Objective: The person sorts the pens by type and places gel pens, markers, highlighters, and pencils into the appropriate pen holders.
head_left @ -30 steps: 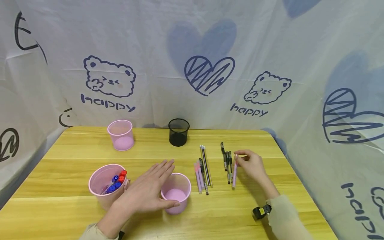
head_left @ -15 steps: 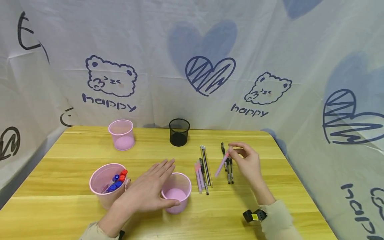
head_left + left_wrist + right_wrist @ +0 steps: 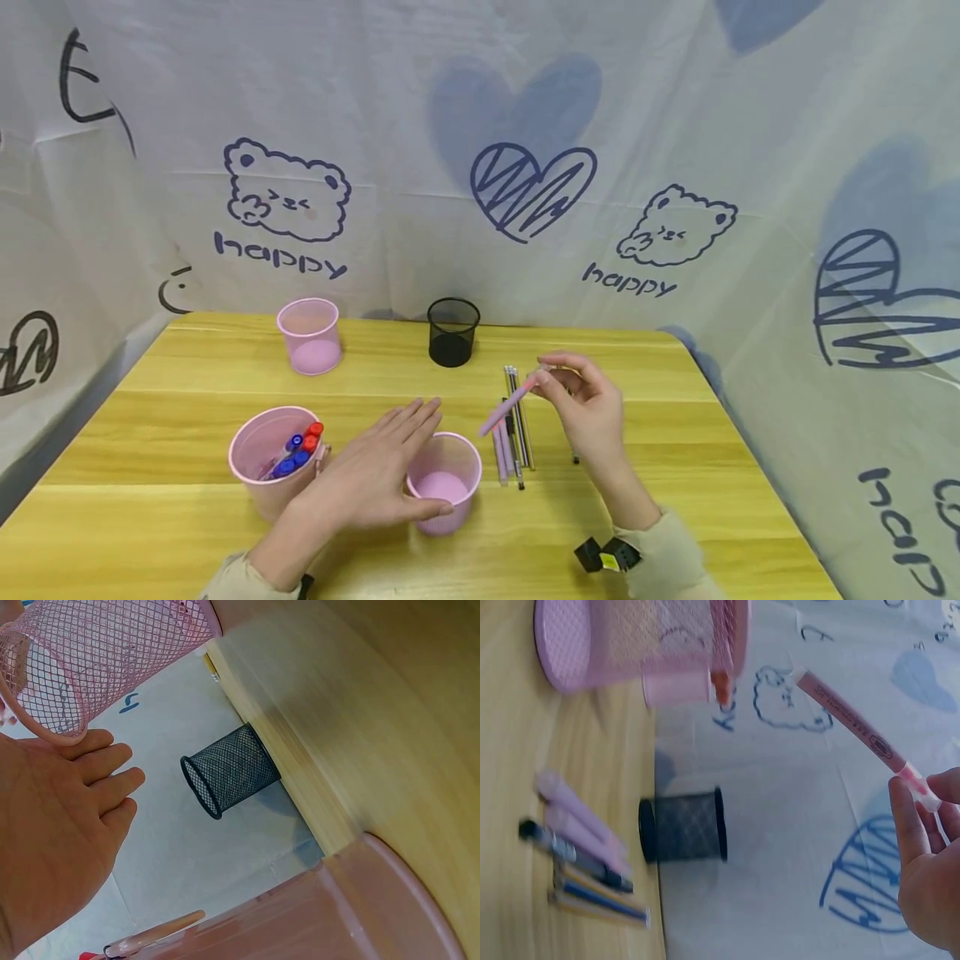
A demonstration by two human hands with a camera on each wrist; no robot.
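Note:
A pink marker (image 3: 507, 407), tilted with its cap end up, is pinched near that end between thumb and fingers of my right hand (image 3: 592, 421). In the right wrist view the marker (image 3: 851, 720) shows print along its barrel. My left hand (image 3: 363, 479) lies with straight fingers against the side of a pink mesh cup (image 3: 467, 492), thumb in front of it. The left wrist view has those fingertips right at the rim of the mesh cup (image 3: 124, 652). Between the cup and my right hand lie pink markers (image 3: 501, 458), a black gel pen (image 3: 517, 468) and several pencils (image 3: 526, 429).
A pink bucket (image 3: 272, 498) with red and blue pens stands left of my left hand. At the back are another pink cup (image 3: 316, 357) and a black mesh cup (image 3: 451, 350). My right hand mostly hides black pens (image 3: 575, 457) on the table (image 3: 660, 375).
My right hand has lifted the pink marker and carried it leftward, over the pencils and other markers, turning it to a slant. My left hand stays at the cup.

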